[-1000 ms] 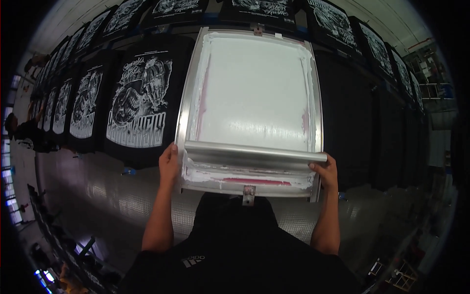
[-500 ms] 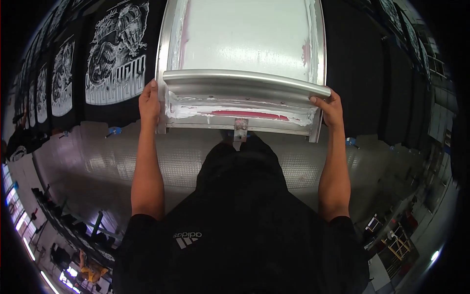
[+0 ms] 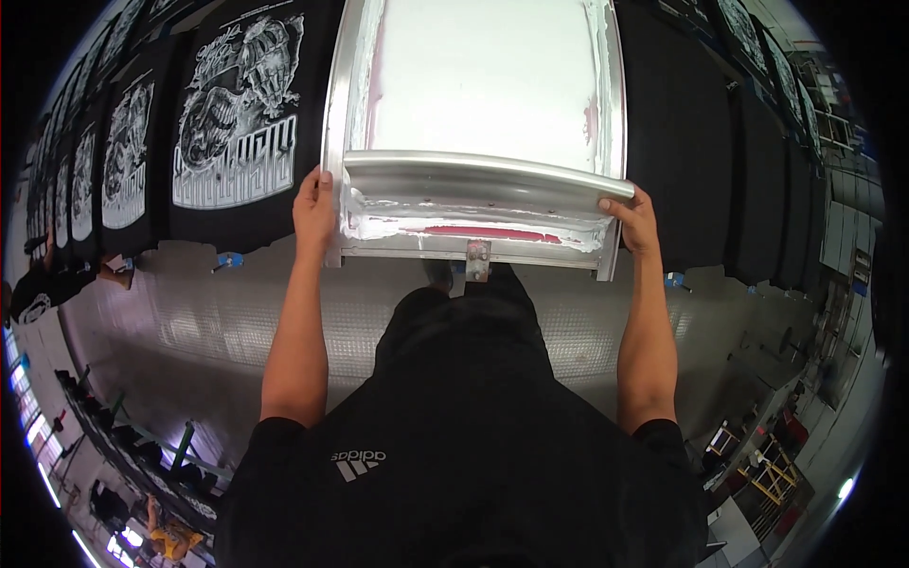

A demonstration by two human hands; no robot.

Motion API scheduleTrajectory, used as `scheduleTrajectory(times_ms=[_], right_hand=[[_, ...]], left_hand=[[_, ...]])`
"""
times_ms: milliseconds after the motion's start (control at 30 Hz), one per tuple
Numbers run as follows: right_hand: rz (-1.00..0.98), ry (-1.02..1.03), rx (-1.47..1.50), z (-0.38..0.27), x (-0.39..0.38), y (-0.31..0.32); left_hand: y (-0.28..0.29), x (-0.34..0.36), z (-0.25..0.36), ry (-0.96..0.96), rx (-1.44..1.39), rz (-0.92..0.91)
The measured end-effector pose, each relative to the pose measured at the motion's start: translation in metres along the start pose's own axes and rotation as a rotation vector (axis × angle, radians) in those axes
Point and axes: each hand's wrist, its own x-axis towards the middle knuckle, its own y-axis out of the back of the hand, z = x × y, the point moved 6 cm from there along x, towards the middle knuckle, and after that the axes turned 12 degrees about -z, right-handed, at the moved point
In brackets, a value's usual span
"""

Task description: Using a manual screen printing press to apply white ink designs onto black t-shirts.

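Note:
A metal-framed printing screen (image 3: 335, 114) lies before me, its pale mesh smeared with white ink near the edges. Across its near part rests a metal squeegee (image 3: 483, 175) with a rounded handle bar. My left hand (image 3: 312, 208) is closed around the left rail, just outside the squeegee's end. On the opposite side, my right hand (image 3: 639, 220) grips the right rail, its thumb lying over the squeegee's right end. White ink and a strip of red (image 3: 483, 232) show between squeegee and near rail. A metal bracket (image 3: 478, 260) juts from the middle of that rail.
To the left lies a row of black shirts with white prints (image 3: 232, 114). Plain black shirts (image 3: 672, 151) lie on the right. Blue clamps (image 3: 227, 261) show along the near edge. Metal-textured flooring (image 3: 341, 317) runs beneath me. Another person in yellow (image 3: 175, 541) is at lower left.
The screen looks slightly smaller, as if lowered, and its left side has moved right in view with my left hand. Both hands keep their grip. The surroundings have shifted slightly.

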Motion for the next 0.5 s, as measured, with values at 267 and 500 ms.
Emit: scheduleTrajectory(times_ms=[267, 500], right_hand=[[-0.171, -0.175, -1.277, -0.064, -0.036, -0.059], [-0.209, -0.03, -1.217, -0.081, -0.008, -0.059]], left_hand=[[-0.007, -0.055, 0.137, -0.451, 0.669, -0.052], [-0.067, -0.012, 0.184, -0.515, 1.086, -0.615]])
